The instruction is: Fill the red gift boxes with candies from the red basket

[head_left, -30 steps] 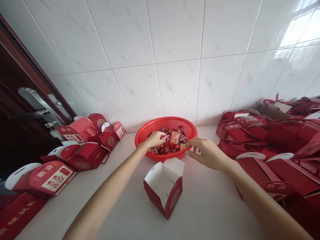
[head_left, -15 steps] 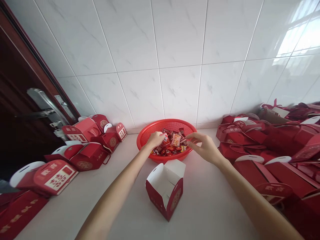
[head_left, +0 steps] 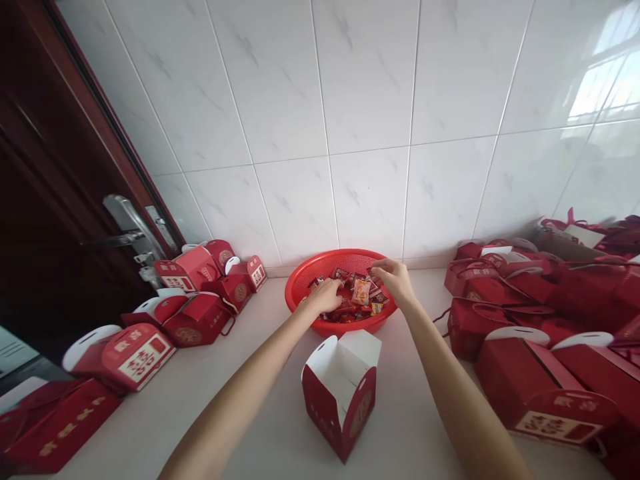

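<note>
My left hand [head_left: 325,297] reaches into a red plastic basket [head_left: 299,277] of wrapped candies [head_left: 361,292]. Its fingers are curled down among the candies, and what they hold, if anything, is hidden. At the basket's right side, my right hand [head_left: 395,277] has thumb and fingers pinched together at a small dark-red wrapped candy [head_left: 371,272]. An orange-and-pink candy packet lies on top of the pile between both hands. In front of the basket stands a red cardboard gift box [head_left: 340,403], its white inside showing and its top flaps up; neither hand touches it.
Closed red gift boxes [head_left: 143,357] stand in rows on the left of the white tabletop [head_left: 260,407]. More red boxes [head_left: 545,373] crowd the right side. A tiled wall [head_left: 365,193] rises behind the basket, and a dark door with a metal handle [head_left: 133,223] is at left.
My right hand has moved in over the basket's right side, and its fingers have closed. My left hand has shifted over the candies, where a red-and-white packet showed earlier. The view has turned slightly left.
</note>
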The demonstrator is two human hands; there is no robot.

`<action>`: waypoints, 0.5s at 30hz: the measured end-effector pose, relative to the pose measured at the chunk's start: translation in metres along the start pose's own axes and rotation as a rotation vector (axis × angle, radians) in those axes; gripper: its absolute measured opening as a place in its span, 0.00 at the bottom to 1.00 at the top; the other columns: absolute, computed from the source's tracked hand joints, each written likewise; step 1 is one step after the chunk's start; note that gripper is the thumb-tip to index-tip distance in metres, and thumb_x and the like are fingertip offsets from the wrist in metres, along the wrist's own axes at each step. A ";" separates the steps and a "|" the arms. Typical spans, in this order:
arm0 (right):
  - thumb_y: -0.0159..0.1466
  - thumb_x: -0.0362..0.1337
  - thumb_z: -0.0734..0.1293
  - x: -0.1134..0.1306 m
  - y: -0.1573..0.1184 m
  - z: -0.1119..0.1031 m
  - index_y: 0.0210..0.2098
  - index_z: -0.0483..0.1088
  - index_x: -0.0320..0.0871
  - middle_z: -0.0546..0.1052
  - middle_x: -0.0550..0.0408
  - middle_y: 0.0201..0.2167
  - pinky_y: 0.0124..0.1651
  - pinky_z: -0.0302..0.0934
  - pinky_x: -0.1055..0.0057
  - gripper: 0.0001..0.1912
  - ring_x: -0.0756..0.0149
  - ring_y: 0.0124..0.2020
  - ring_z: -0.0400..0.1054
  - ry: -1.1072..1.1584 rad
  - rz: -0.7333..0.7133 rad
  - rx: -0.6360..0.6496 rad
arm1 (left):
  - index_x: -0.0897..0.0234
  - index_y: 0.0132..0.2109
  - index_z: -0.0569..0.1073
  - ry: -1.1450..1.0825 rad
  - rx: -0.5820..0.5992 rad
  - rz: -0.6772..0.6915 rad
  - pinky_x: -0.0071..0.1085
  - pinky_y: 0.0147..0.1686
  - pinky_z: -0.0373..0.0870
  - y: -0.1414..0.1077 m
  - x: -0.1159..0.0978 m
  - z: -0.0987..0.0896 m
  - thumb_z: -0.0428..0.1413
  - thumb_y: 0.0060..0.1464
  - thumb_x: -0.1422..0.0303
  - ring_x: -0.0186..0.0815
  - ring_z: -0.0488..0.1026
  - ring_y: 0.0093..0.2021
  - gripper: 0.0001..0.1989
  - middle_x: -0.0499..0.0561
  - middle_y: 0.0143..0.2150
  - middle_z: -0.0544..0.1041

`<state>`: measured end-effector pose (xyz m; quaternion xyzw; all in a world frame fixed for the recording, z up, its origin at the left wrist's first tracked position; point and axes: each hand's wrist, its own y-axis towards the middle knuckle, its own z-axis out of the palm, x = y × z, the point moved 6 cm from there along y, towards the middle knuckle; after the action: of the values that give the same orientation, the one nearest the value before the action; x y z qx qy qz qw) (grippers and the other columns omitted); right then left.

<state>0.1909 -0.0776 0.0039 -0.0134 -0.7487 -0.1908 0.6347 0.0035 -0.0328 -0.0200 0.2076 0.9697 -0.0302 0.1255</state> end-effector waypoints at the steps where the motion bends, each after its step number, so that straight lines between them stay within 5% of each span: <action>1: 0.69 0.40 0.68 -0.003 0.001 0.001 0.45 0.73 0.38 0.78 0.53 0.39 0.40 0.72 0.64 0.10 0.65 0.35 0.75 0.003 0.014 0.004 | 0.64 0.57 0.72 -0.001 0.003 0.000 0.49 0.54 0.72 0.002 0.000 -0.001 0.57 0.64 0.63 0.45 0.72 0.56 0.18 0.58 0.59 0.72; 10: 0.55 0.36 0.66 -0.010 0.006 -0.007 0.35 0.75 0.41 0.80 0.53 0.28 0.35 0.69 0.65 0.09 0.61 0.27 0.75 0.130 0.026 -0.141 | 0.64 0.56 0.73 -0.102 0.051 -0.005 0.43 0.48 0.76 0.043 0.010 -0.026 0.56 0.65 0.62 0.41 0.75 0.49 0.16 0.56 0.55 0.75; 15: 0.53 0.40 0.65 -0.014 0.009 -0.007 0.34 0.74 0.42 0.80 0.51 0.29 0.36 0.70 0.63 0.11 0.59 0.29 0.76 0.142 0.026 -0.204 | 0.64 0.56 0.73 -0.178 0.079 0.070 0.43 0.49 0.76 0.070 -0.007 -0.020 0.56 0.65 0.62 0.42 0.75 0.50 0.16 0.56 0.55 0.74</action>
<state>0.2029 -0.0688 -0.0060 -0.0740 -0.6783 -0.2582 0.6839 0.0337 0.0302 0.0004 0.2428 0.9449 -0.0822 0.2038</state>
